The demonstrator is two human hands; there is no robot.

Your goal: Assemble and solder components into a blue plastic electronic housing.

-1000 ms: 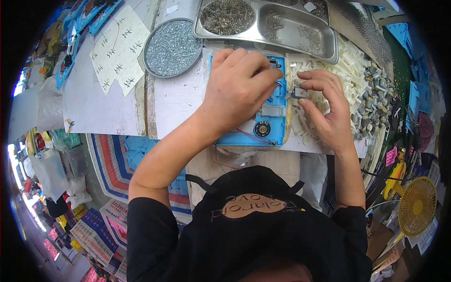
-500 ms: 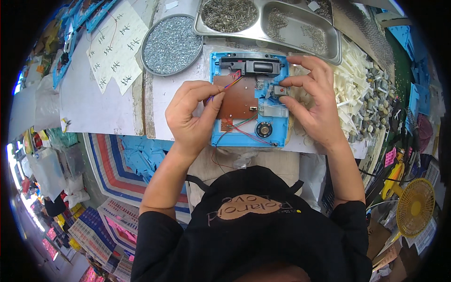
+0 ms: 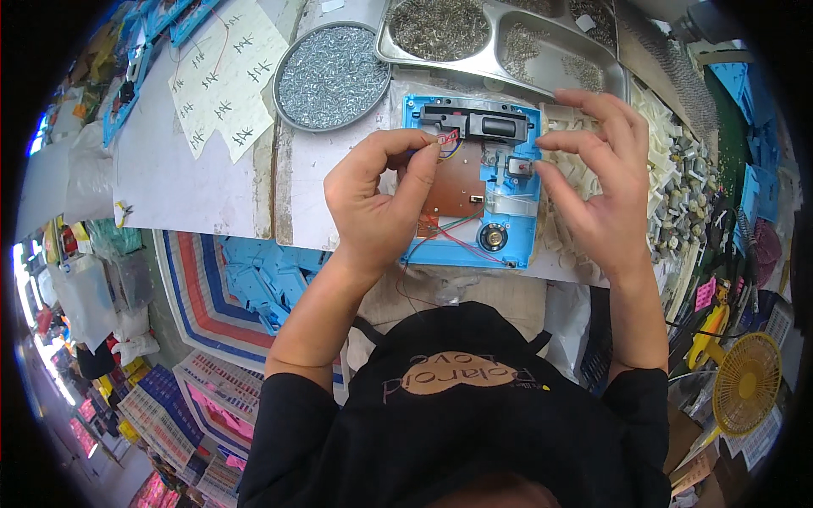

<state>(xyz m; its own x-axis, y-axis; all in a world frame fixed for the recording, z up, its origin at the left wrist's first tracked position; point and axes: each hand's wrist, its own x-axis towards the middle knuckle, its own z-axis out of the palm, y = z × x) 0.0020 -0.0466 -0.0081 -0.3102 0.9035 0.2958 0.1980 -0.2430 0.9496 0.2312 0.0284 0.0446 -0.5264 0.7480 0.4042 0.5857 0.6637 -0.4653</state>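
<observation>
A blue plastic casing lies on the table before me, its inside facing up. It holds a brown circuit board, a black module along the far edge, a round speaker and a small grey boxed part. My left hand pinches coloured wires between thumb and forefinger, above the board's far left corner. Beside the casing's right edge, my right hand has its fingers apart and holds nothing, thumb tip close to the grey part. Red and green wires cross the casing's near end.
A round tray of small metal pieces and a divided steel tray of springs stand beyond the casing. White plastic parts and grey boxed parts are heaped at right. A yellow fan is at the lower right.
My left fingers have moved along the coloured wires toward the black module. My right hand has let go of the grey boxed part and opened. The whole view has shifted slightly.
</observation>
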